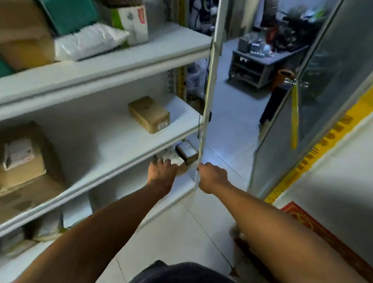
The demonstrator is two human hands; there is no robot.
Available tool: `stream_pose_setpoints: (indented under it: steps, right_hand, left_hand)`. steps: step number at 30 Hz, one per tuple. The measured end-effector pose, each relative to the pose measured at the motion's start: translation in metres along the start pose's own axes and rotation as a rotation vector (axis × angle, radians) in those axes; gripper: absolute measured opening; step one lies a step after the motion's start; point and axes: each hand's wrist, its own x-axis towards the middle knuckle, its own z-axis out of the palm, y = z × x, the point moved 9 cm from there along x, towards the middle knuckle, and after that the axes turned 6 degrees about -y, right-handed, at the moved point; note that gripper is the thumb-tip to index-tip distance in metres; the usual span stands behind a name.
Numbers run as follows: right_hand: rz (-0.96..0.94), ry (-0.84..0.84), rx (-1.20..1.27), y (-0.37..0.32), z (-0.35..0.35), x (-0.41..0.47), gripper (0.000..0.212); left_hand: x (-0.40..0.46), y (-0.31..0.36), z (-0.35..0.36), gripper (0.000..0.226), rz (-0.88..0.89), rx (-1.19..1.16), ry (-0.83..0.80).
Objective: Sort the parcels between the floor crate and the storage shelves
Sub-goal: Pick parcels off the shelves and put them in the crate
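Observation:
White storage shelves point(112, 61) fill the left side. My left hand point(162, 170) reaches into the lower shelf and touches a white-wrapped parcel point(172, 157) that lies beside a small brown box point(187, 151). How its fingers lie on the parcel is hidden. My right hand point(212, 174) curls its fingers around the shelf's white corner post point(206, 112). A cardboard box point(149, 114) sits alone on the middle shelf. A larger labelled box point(20, 157) stands at the far left. No floor crate is in view.
The top shelf holds a white padded bag point(87, 40), green mailers point(69, 10) and cartons. Soft parcels point(47, 227) lie on the bottom shelf. A glass door point(324, 87) stands open at right, with a red mat point(318, 224) below and a grey cart point(259, 65) beyond.

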Motion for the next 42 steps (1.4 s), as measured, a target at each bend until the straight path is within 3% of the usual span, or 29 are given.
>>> stream_pose_setpoints:
  steps: [4,10,19,24,30,32,35,36,42]
  right_hand:
    - [-0.050,-0.019,-0.074,-0.037,-0.013,0.040,0.036]
    - [-0.109,-0.055,-0.114,-0.064,-0.023,0.094,0.045]
    - [-0.182,-0.031,0.001,-0.070,-0.063,0.197,0.051]
    - [-0.179,-0.073,0.280,-0.062,-0.089,0.269,0.066]
    - [-0.171,-0.144,0.635,-0.064,-0.103,0.334,0.091]
    - [-0.190,-0.216,0.753,-0.070,-0.095,0.341,0.080]
    - [-0.262,-0.205,0.879,-0.079,-0.093,0.348,0.025]
    - [-0.271,-0.193,0.912,-0.079,-0.096,0.349,0.016]
    - [-0.241,-0.254,1.037,-0.074,-0.096,0.342,0.019]
  left_hand:
    - [0.001,-0.038,0.026,0.037,-0.083,-0.085,-0.056]
    - [0.016,-0.083,0.042,0.049,-0.183,-0.281,-0.100]
    - [0.100,-0.137,0.048,0.068,-0.356,-0.938,-0.087]
    - [0.153,-0.162,0.059,0.069,-0.519,-1.224,0.018]
    - [0.204,-0.175,0.069,0.091,-0.630,-1.526,0.049]
    - [0.214,-0.169,0.074,0.095,-0.640,-1.729,0.072]
    - [0.224,-0.154,0.073,0.051,-0.605,-1.994,0.079]
    - [0.226,-0.152,0.073,0.043,-0.603,-2.034,0.088]
    - [0.199,-0.165,0.069,0.039,-0.704,-2.137,0.232]
